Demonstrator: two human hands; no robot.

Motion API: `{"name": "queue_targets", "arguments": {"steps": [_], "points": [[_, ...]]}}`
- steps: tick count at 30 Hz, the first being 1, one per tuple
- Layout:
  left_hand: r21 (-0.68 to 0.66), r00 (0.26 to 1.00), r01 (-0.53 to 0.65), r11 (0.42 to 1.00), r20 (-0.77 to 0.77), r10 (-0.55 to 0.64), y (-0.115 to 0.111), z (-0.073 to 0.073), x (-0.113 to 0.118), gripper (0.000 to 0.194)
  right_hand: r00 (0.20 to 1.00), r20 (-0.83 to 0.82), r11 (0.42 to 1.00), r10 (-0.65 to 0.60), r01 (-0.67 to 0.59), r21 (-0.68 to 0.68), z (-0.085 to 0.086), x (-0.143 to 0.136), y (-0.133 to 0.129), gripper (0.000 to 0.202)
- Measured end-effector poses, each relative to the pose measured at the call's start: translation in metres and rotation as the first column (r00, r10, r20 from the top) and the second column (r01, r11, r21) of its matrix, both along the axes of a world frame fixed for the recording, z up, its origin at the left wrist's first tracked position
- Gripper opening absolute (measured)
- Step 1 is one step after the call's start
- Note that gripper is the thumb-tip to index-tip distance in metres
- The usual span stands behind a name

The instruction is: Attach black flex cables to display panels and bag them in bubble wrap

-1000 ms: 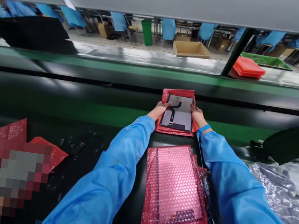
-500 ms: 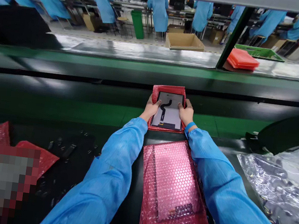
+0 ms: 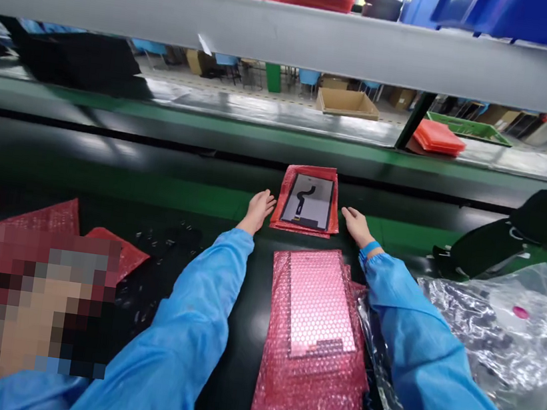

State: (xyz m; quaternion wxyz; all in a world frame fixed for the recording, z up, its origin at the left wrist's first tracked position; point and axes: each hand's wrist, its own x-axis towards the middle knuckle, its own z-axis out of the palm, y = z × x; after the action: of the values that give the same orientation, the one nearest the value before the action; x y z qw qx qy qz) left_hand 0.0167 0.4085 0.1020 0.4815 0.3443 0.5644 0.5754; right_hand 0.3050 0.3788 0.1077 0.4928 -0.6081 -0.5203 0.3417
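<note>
A display panel [image 3: 321,201] with a pale back, black border and curved black flex cable lies on red bubble-wrap bags [image 3: 281,214] on the green strip of the bench. Just to its left, my left hand [image 3: 259,210] is held apart from it, fingers extended and holding nothing. On the other side, my right hand [image 3: 357,226] is likewise off the panel, its fingers stretched out; a blue band circles that wrist. Between my forearms sits a stack of pink-red bubble-wrap bags [image 3: 311,398], the top one with a panel inside.
Clear plastic bags [image 3: 529,333] lie to the right, near a black curved object [image 3: 496,234]. At left are more red bubble bags [image 3: 57,217], small scattered bits and a co-worker's blurred-out hand. A shelf [image 3: 276,30] crosses above; orange-red sheets [image 3: 438,138] rest behind.
Both my hands have let go of the panel and moved outward, leaving it on the red bags. The head view has tilted up, and the co-worker's arm reaches farther in at left.
</note>
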Motion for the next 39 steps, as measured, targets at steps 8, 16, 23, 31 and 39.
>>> {"name": "queue_targets", "arguments": {"steps": [8, 16, 23, 31, 39], "points": [[0.106, 0.973, 0.09, 0.99, -0.222, -0.065, -0.172, -0.012, 0.007, 0.044, 0.999, 0.048, 0.996, 0.016, -0.012, -0.091, 0.036, 0.052, -0.12, 0.03], [0.008, 0.637, 0.462, 0.887, -0.698, -0.326, -0.263, -0.048, 0.054, 0.083, 0.987, 0.159, 0.995, -0.012, 0.028, -0.099, 0.031, 0.084, -0.271, 0.043], [-0.018, 0.418, 0.585, 0.811, -0.85, -0.32, -0.26, -0.046, 0.046, 0.072, 0.986, 0.143, 0.979, -0.084, 0.108, -0.174, -0.014, 0.08, -0.344, 0.053], [0.173, 0.412, 0.723, 0.669, -0.885, -0.217, -0.328, -0.004, 0.058, 0.059, 0.901, -0.428, 0.866, 0.074, -0.271, -0.421, -0.019, -0.01, -0.394, 0.049], [0.04, 0.432, 0.697, 0.716, -0.819, -0.376, -0.338, -0.005, 0.076, 0.03, 0.806, -0.591, 0.797, 0.024, -0.372, -0.476, -0.008, -0.038, -0.388, 0.046]]}}
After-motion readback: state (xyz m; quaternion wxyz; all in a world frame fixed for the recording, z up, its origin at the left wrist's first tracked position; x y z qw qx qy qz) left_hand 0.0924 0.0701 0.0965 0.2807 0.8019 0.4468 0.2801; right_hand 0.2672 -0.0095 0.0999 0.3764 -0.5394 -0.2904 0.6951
